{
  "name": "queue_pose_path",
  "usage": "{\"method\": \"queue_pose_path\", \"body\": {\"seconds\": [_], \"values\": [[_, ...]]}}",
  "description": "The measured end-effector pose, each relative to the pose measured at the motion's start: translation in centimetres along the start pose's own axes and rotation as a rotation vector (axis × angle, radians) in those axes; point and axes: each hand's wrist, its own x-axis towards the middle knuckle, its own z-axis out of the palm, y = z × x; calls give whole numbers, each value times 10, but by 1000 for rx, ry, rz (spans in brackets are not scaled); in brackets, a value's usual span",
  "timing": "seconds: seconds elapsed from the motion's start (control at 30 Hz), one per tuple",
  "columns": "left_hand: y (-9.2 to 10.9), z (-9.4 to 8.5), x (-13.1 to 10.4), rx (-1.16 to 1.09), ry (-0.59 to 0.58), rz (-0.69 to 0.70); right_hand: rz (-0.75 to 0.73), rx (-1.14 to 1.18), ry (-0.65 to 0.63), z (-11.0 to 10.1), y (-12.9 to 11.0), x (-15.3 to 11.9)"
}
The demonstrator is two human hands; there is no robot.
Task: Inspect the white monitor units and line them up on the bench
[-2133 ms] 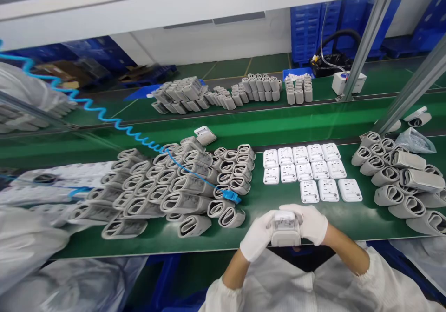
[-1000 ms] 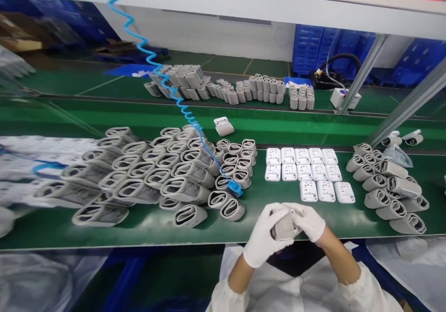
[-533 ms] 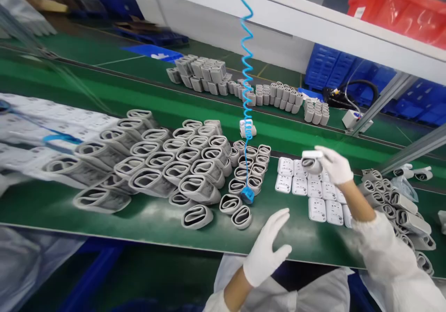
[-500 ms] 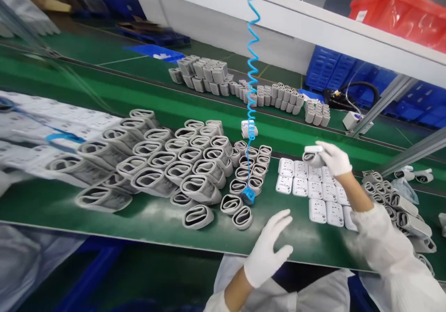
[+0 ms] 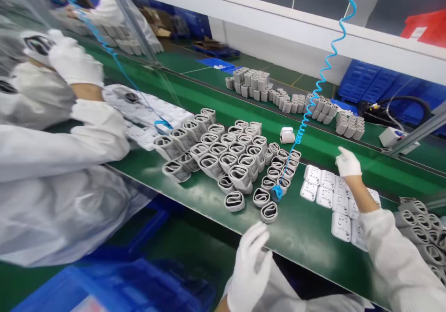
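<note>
My left hand [image 5: 250, 261], in a white glove, is at the table's front edge with fingers apart and nothing in it. The nearest rolled grey cuff [image 5: 269, 212] stands just beyond its fingertips. My right hand [image 5: 348, 162], gloved too, is over the far side of the white devices [image 5: 324, 196] laid in rows; its fingers are partly turned away and no held object shows. Many rolled grey cuffs [image 5: 219, 150] stand to the left of the devices. A blue coiled cord [image 5: 322, 77] hangs down to a blue end piece [image 5: 277, 193] among the cuffs.
At the left a co-worker's gloved hand [image 5: 75, 61] is raised beside more white devices [image 5: 177, 113]. Grey cuffs [image 5: 423, 230] lie at the right. A white shelf beam [image 5: 265, 12] crosses above. Stacked cuffs [image 5: 251, 82] stand beyond the green belt [image 5: 223, 102].
The view has swung left, bringing the co-worker into sight. The white device and grey cuff that my right hand held are no longer seen in it; a cuff with a device stands on the far belt as before.
</note>
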Motion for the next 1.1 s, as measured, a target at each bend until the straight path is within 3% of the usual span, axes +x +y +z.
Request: {"method": "queue_pose_path", "body": {"seconds": [0.07, 0.23, 0.3, 0.37, 0.47, 0.63, 0.77, 0.93, 1.0, 1.1], "values": [[-8, -6, 7, 30, 26, -144, -52, 176, -114, 6, -33, -54], [-19, 11, 33, -155, -149, -391, -151, 601, -359, 54, -126, -215], [-17, 17, 38, -194, -158, -401, -155, 694, -359, 76, -147, -254], [-12, 18, 39, -207, -181, -369, -94, 746, -279, 90, -154, -273], [-1, 17, 35, -228, -309, -314, 23, 804, -222, 86, -144, -284], [13, 35, 26, -296, -569, -295, 312, 1020, -199, 35, -98, -303], [31, 84, 31, -225, -775, -185, 528, 1378, -53, -15, -53, -320], [71, 158, 51, 89, -881, 92, 607, 1435, 218, -55, -15, -329], [82, 175, 55, 153, -870, 142, 648, 1457, 280, -59, -9, -331], [84, 181, 54, 167, -832, 141, 668, 1491, 313, -56, -7, -333]]}}
